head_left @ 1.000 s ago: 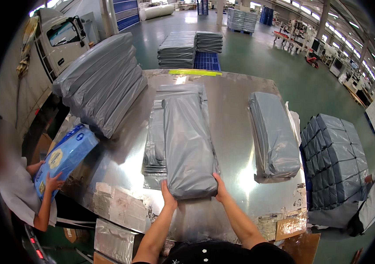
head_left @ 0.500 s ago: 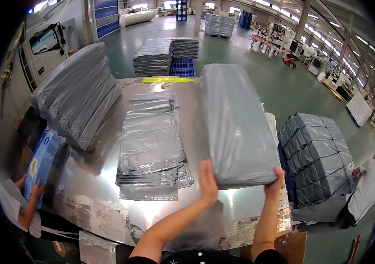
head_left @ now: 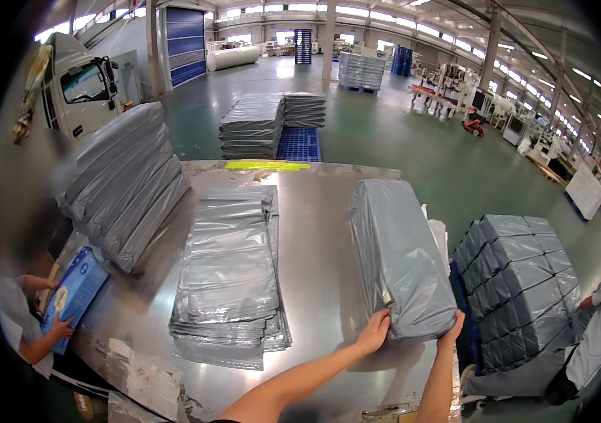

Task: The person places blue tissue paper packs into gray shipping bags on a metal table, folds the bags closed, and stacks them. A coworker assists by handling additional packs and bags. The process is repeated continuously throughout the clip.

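A long grey plastic-wrapped package lies lengthwise at the table's right side, its near end toward me. My left hand grips its near left corner, fingers closed on the plastic. Around the near right corner, my right hand is closed too, its fingers partly hidden by the package. Whether the near end rests fully on the metal table I cannot tell. Left of the package is a stack of flat grey plastic bags, slightly fanned at the near end.
Several bulging grey packages lean together at the table's left. A co-worker there holds a blue pack. Strapped grey bundles stand at the right beside another person. Beyond the table, grey stacks sit by a blue pallet.
The grey package has come down and a little right onto the table area. My left hand has slid from its left side to the near corner. The view has tilted upward.
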Demonstrator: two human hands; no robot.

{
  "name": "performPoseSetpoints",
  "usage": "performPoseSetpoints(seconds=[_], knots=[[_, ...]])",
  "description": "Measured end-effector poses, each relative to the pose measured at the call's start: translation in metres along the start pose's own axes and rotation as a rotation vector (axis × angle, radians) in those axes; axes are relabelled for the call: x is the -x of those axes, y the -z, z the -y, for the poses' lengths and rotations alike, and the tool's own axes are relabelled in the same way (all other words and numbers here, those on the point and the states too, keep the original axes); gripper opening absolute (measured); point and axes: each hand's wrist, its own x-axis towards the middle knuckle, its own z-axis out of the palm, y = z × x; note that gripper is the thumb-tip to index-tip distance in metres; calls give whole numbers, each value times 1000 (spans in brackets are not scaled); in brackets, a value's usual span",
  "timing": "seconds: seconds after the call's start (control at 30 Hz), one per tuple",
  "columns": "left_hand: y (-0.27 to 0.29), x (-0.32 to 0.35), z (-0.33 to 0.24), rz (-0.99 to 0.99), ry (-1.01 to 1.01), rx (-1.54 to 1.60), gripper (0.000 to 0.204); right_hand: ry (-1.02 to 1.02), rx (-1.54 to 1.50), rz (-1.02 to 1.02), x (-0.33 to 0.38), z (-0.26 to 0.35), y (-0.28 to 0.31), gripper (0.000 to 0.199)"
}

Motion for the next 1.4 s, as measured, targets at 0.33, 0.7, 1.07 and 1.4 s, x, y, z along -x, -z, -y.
performPoseSetpoints(seconds=[0.33, 0.7, 1.07, 1.4], knots=[[145, 161, 50, 140, 479, -48, 26, 1027, 1516, -156, 146, -153, 59, 26], [243, 526, 59, -638, 858, 300, 30, 1458, 1126, 1622, 426, -251, 14, 14], [205, 667, 43, -1171, 562, 682, 27, 1627, 1009, 2056, 563, -283, -29, 26], [258, 820, -84, -1797, 32, 416, 14, 789, 1611, 1814, 616, -236, -52, 47]])
